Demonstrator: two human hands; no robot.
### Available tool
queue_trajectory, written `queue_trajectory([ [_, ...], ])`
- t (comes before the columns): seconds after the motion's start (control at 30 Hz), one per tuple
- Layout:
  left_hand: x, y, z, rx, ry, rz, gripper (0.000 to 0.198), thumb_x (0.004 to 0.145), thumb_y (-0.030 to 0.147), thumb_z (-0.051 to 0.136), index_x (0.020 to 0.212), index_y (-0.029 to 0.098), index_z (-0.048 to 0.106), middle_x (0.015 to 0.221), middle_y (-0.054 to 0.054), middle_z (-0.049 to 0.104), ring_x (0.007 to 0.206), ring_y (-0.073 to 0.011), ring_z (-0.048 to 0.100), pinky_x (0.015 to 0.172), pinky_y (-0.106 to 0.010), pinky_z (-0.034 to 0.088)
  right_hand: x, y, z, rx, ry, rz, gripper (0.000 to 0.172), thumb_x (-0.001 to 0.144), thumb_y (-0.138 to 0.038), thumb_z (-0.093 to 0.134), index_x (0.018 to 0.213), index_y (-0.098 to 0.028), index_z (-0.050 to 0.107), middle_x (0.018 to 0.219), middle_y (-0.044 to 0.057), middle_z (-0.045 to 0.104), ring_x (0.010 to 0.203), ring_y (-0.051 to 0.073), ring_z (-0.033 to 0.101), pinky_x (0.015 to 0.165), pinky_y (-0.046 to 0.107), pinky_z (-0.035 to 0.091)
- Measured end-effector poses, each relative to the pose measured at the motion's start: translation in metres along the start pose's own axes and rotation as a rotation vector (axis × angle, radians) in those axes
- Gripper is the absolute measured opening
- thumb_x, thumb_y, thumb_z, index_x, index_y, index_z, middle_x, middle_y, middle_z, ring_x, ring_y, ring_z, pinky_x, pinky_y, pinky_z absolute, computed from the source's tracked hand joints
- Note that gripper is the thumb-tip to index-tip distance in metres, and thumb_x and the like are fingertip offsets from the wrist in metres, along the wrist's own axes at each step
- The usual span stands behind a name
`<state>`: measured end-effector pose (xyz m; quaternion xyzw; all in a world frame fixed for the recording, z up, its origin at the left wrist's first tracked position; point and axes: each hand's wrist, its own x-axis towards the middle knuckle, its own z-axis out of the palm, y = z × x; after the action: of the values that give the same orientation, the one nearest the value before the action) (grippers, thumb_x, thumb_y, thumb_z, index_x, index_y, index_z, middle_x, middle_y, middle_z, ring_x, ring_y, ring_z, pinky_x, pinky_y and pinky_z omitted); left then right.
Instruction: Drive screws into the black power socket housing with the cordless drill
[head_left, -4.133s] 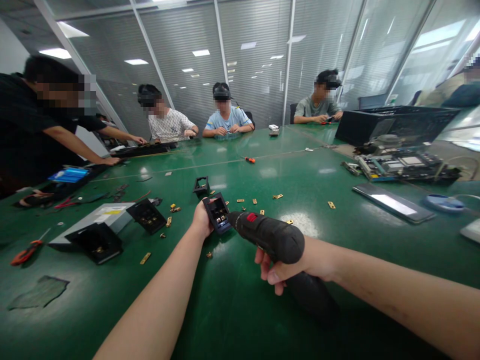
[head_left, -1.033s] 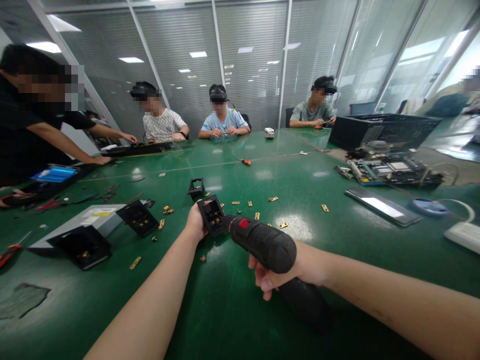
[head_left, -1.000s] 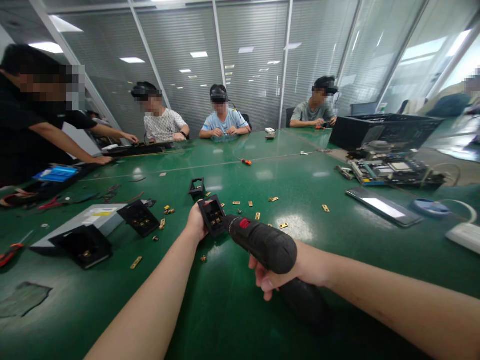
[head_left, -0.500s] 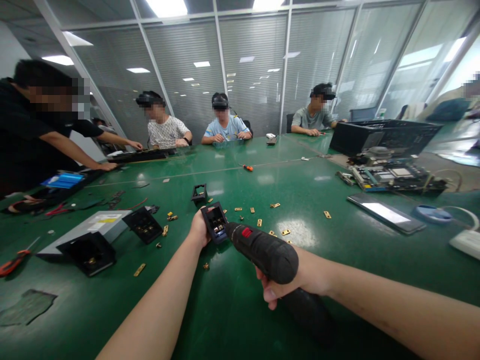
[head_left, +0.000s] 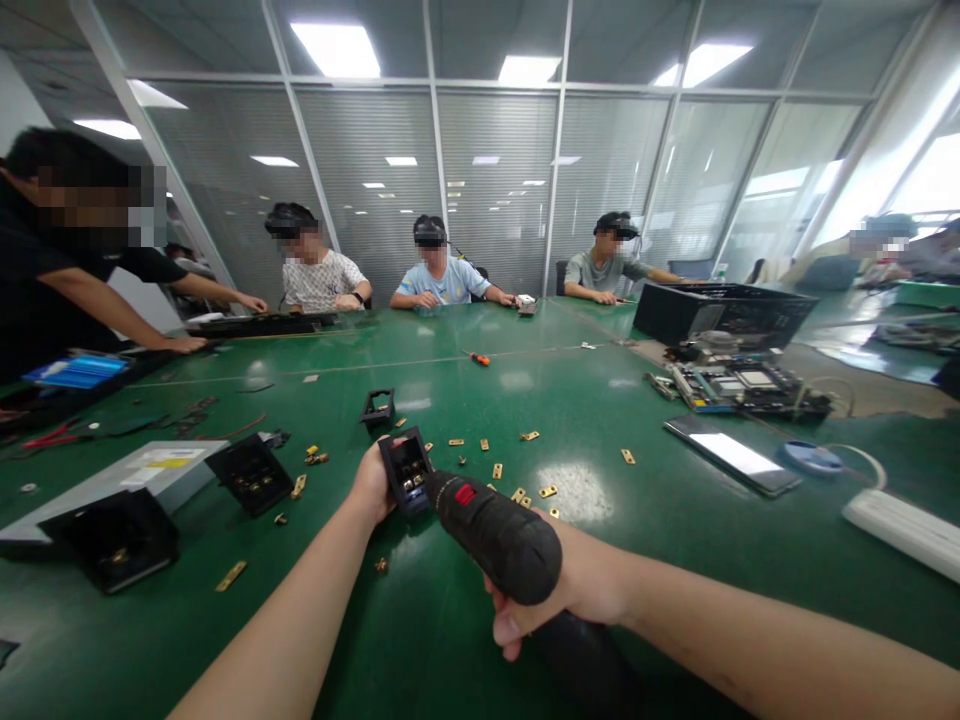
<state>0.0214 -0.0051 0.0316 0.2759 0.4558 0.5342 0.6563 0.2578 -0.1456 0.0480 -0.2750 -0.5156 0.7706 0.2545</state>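
Note:
My left hand is closed around the left side of a black plastic box, whose open face shows brass-coloured parts inside. In my right hand is a black cordless drill with a red switch on top. Its front end points left and meets the box's right edge; whether the tip goes inside is hidden. Small brass plates lie scattered on the green table just beyond the drill. A brass screw rests below the box, and a black frame stands behind it.
Two more black boxes stand at the left by a grey metal case. A phone, a circuit board and a black computer case are at the right. Co-workers sit across the table; one person leans in at left.
The view has shifted, so the table things sit lower and further left. My hands keep the same hold on the box and drill. Across the table, a co-worker's hand now reaches a small white object.

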Motion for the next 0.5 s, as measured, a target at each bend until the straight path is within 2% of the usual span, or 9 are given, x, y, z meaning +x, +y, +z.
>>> queue_trajectory([
  [0.23,-0.0004,0.0017,-0.0001,0.005,0.038,-0.022,0.028,0.079,0.03,0.047,0.086,0.01,0.065,0.064,-0.013,0.067,0.053,-0.0257,0.065,0.049,-0.037,0.054,0.0018,-0.0005,0.001,0.037,0.009,0.018,0.045,0.051,-0.018,0.093,0.081,-0.011,0.061,0.067,0.002,0.07,0.06,0.017,0.07,0.057,0.025,0.053],
  [0.4,-0.0019,0.0024,0.0008,-0.002,0.017,-0.028,0.026,0.08,0.03,0.047,0.083,0.011,0.064,0.063,-0.013,0.067,0.052,-0.026,0.065,0.049,-0.038,0.055,0.0019,0.0035,-0.001,0.036,0.003,0.0,0.043,0.052,-0.017,0.092,0.084,-0.01,0.064,0.069,0.004,0.073,0.061,0.017,0.071,0.058,0.024,0.052],
  [0.5,-0.0018,0.0024,0.0011,-0.009,0.022,-0.006,0.024,0.079,0.028,0.047,0.081,0.011,0.064,0.065,-0.013,0.067,0.052,-0.0251,0.065,0.05,-0.038,0.055,0.0024,0.0051,-0.0028,0.052,0.033,0.024,0.043,0.05,-0.016,0.092,0.081,-0.011,0.063,0.066,0.004,0.072,0.06,0.018,0.071,0.054,0.023,0.05],
])
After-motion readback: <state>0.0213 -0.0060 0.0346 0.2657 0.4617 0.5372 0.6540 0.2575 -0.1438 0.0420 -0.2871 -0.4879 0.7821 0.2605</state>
